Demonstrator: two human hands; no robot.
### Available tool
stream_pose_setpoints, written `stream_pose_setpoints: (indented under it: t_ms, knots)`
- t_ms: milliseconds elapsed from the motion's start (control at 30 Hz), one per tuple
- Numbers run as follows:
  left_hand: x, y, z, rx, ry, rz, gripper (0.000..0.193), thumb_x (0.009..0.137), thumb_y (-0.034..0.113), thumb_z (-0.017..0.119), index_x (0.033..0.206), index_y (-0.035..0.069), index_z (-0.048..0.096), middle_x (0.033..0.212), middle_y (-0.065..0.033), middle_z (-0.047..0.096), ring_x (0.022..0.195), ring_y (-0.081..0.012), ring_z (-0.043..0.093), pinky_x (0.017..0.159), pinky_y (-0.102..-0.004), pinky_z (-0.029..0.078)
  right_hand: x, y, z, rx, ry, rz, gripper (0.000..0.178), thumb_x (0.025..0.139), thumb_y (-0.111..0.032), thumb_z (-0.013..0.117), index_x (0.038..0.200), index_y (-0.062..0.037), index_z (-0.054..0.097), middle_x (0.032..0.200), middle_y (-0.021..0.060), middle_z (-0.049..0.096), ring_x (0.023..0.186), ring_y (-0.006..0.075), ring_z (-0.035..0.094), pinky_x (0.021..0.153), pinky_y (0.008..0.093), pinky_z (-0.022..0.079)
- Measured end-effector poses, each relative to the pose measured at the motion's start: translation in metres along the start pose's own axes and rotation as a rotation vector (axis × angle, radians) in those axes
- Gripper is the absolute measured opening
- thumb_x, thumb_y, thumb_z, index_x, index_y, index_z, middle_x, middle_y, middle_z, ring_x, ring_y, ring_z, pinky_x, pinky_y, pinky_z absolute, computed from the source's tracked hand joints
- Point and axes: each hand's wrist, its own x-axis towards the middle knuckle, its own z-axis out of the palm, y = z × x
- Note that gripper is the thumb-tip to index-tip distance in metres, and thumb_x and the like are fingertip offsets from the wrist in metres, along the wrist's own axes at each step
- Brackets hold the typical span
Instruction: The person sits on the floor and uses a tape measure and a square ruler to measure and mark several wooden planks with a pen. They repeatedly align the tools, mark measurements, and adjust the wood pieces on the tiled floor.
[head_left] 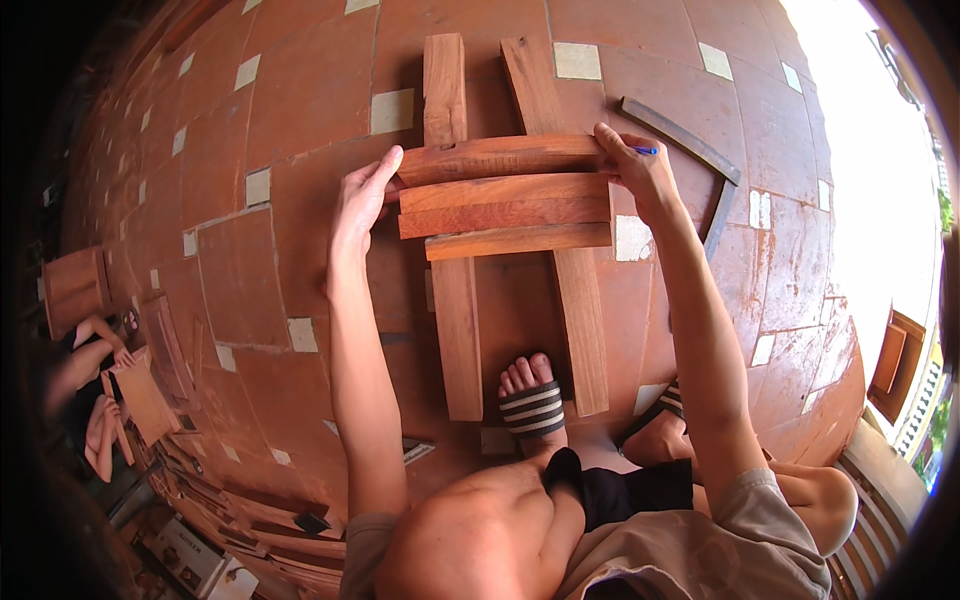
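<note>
My left hand (366,200) grips the left end of a short reddish-brown wooden bar (505,157), its thumb against the end and its fingers mostly hidden. At the opposite end, my right hand (642,175) holds the same bar; a blue pen (645,150) sticks out from between its fingers. Nearer to me, several similar bars (505,205) lie side by side, crosswise over two long beams. The left beam (458,340) and the right beam (582,330) rest on the floor, running away from me.
A dark L-shaped carpenter's square (685,142) lies right of the beams. My sandalled foot (532,400) stands between them. At far left another person's hands (120,357) touch a wooden board (147,400). Stacked timber (270,530) lies at lower left, on the tiled floor (310,100).
</note>
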Motion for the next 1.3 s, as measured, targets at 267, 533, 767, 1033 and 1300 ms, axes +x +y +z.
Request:
stream_pose_setpoints:
  t_ms: [267,533,767,1033,1300]
  knots:
    - [0.002,-0.021,-0.008,-0.003,-0.065,-0.015,0.077,0.089,0.073,0.069,0.135,0.010,0.071,0.132,-0.0107,0.071,0.129,-0.0239,0.057,0.107,-0.0489,0.041,-0.012,0.005,-0.004,-0.039,-0.036,0.016,0.056,0.098,-0.051,0.073,0.115,0.0022,0.076,0.094,0.0067,0.073,0.086,0.0137,0.065,0.082,0.0306,0.052]
    - [-0.006,-0.023,-0.006,-0.038,-0.079,-0.008,0.082,0.088,0.074,0.070,0.139,0.011,0.068,0.147,-0.0129,0.062,0.145,-0.0278,0.045,0.113,-0.0539,0.035,-0.013,0.014,-0.005,-0.043,-0.054,-0.002,0.060,0.099,-0.050,0.072,0.121,0.0056,0.073,0.104,0.0116,0.076,0.094,0.0186,0.070,0.091,0.0348,0.053]
    - [-0.009,-0.022,-0.003,-0.064,-0.065,0.010,0.085,0.088,0.073,0.070,0.142,0.008,0.066,0.149,-0.0131,0.061,0.146,-0.0271,0.044,0.116,-0.0537,0.033,-0.016,0.012,-0.005,-0.039,-0.056,-0.031,0.061,0.100,-0.049,0.071,0.122,0.0072,0.072,0.104,0.0125,0.075,0.096,0.0192,0.070,0.093,0.0354,0.054]
    - [-0.010,-0.019,0.000,-0.150,-0.082,-0.006,0.080,0.091,0.068,0.072,0.137,0.003,0.068,0.140,-0.0119,0.067,0.138,-0.0219,0.051,0.121,-0.0491,0.028,-0.022,0.007,0.000,-0.047,0.030,-0.051,0.062,0.097,-0.050,0.073,0.118,0.0080,0.074,0.097,0.0104,0.073,0.091,0.0167,0.065,0.086,0.0344,0.054]
    - [-0.004,-0.032,0.004,-0.233,-0.063,0.051,0.063,0.095,0.056,0.073,0.124,0.000,0.073,0.125,-0.0072,0.073,0.128,-0.0162,0.056,0.121,-0.0415,0.027,-0.026,0.009,0.007,0.062,0.062,-0.042,0.062,0.097,-0.046,0.076,0.126,0.0091,0.069,0.103,0.0111,0.075,0.099,0.0173,0.067,0.097,0.0333,0.052]
